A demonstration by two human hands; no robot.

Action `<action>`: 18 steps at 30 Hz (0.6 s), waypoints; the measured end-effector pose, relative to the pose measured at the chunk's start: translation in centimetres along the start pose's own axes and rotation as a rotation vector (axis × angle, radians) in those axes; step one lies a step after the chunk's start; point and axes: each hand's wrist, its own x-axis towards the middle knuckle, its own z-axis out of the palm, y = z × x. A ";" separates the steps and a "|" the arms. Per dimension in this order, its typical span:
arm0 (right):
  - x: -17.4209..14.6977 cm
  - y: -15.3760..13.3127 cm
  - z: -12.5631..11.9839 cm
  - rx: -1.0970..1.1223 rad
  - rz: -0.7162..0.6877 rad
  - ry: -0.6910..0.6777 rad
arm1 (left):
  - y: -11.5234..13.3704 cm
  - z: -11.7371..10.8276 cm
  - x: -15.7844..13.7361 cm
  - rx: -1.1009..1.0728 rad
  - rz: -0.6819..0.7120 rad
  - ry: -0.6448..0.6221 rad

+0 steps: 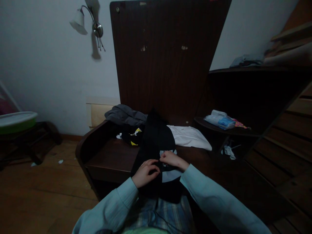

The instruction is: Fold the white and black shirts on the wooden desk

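Observation:
A long black garment (156, 139) with pale grey-white printed patches (170, 176) is laid lengthwise over the dark wooden seat, its near end hanging towards my lap. Over its left part is my left hand (145, 174), fingers curved and thumb held apart, with a gap between them. My right hand (171, 159) is closed in a pinch above the print, close to the left fingertips. Whatever lies between its fingers, if anything, is too small to make out. Beyond lie a folded white cloth (191, 137), a grey garment (125, 114) and a black-and-yellow cloth (135, 138).
The dark wooden bench (109, 157) has a curved left arm and a tall board (168, 58) behind it. At the right, a shelf (253, 131) carries a blue-and-white plastic packet (220, 120). A green basin (18, 123) stands on a low stool (26, 143) at the left.

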 end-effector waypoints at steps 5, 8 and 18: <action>0.2 -0.1 -0.1 0.262 0.065 -0.068 | -0.2 -0.1 0.2 -0.014 -0.021 -0.035; 0.4 -0.3 0.1 0.315 0.100 -0.074 | 0.0 0.1 0.6 -0.040 -0.078 -0.021; 0.3 0.2 1.2 -0.165 -0.018 0.172 | 1.3 -0.2 0.1 0.048 -0.125 0.139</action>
